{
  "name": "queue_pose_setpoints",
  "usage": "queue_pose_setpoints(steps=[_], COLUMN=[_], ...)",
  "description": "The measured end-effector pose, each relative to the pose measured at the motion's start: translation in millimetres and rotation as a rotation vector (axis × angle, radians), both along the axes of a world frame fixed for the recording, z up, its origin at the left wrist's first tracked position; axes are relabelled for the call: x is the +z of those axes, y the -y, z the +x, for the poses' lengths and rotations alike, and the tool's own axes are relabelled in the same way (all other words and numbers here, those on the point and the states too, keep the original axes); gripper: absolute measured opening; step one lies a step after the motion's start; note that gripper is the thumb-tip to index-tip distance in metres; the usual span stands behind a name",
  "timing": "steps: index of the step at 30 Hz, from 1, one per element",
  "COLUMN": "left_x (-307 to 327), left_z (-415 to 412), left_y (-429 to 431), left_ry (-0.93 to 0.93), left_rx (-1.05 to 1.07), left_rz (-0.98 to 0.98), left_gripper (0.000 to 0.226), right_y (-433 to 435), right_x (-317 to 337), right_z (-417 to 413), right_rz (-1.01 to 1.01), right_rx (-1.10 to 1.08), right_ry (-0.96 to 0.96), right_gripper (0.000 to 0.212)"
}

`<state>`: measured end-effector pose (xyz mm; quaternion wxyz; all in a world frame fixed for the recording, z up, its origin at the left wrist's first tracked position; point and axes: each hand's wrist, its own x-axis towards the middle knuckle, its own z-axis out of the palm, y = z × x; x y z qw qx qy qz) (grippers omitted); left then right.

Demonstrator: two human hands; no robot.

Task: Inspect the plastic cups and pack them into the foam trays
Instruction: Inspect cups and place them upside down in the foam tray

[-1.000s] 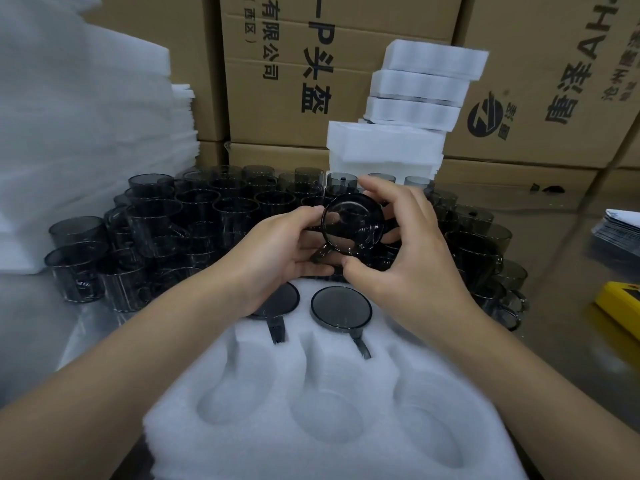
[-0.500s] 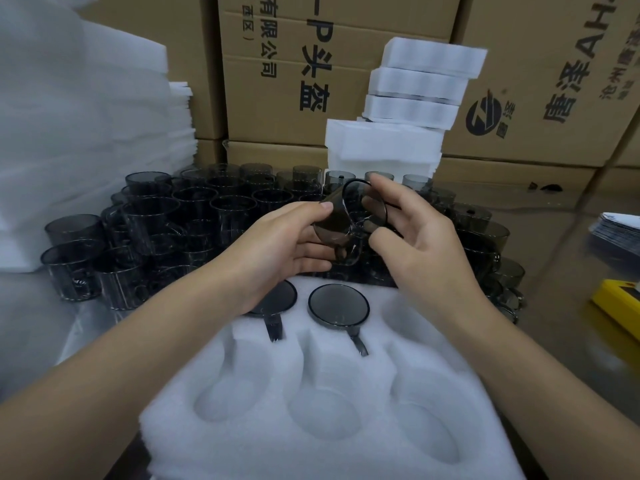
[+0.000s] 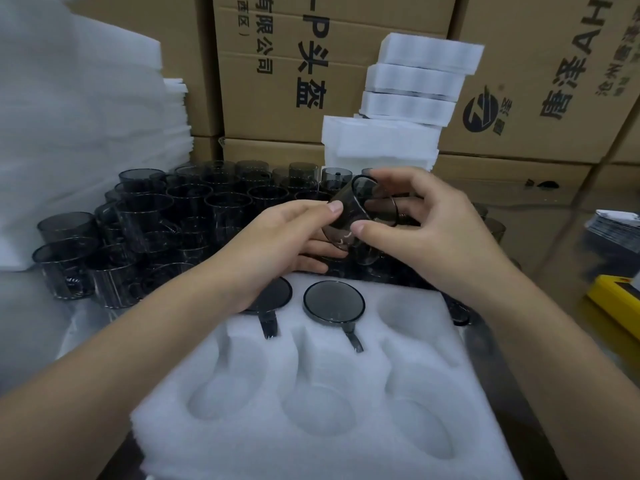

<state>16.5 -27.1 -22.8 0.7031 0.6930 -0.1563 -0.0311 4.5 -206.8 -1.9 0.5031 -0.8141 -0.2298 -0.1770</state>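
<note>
Smoky cup (image 3: 360, 209) pinched by left hand (image 3: 277, 244), right hand (image 3: 433, 230), two cups (image 3: 334, 301) in foam tray (image 3: 311, 452)

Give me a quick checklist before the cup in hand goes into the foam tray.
1. Grip on held cup: ok, left hand and right hand both pinch it.
2. Far-right pocket of foam tray free: ok.
3. Middle packed cup seated: ok.
4. Held cup lined up with pocket: not ok, tilted above the loose cups.
5. Cup free of defects: cannot tell.
</note>
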Motion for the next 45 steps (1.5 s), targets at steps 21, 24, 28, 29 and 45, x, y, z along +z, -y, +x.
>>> queue_pose_setpoints(steps=[21,24,28,29,45], left_x=[-2,0,1,1,3], left_z=[-21,-23,-26,-27,-24], left_y=[3,3,2,2,1], left_ry=[0.469,0.503,0.516,0.508,0.394], left_rx=[-0.093,-0.152,-0.249,-0.265,-0.344], left_rz=[0.557,0.582,0.629,0.636,0.757], left_gripper=[0.018,0.020,0.027,0.027,0.027], right_y=[47,44,45,46,74], right_x=[30,28,27,27,40], right_z=[-14,-11,-9,-8,-9], right_rz=[-0.866,-0.960,-0.980,-0.981,-0.322], right_rx=[0.203,0.215,0.232,0.232,-0.306], right_ry=[-0.388,-0.373,-0.367,-0.366,-0.026], right_gripper=[0.065,0.069,0.072,0.072,0.013])
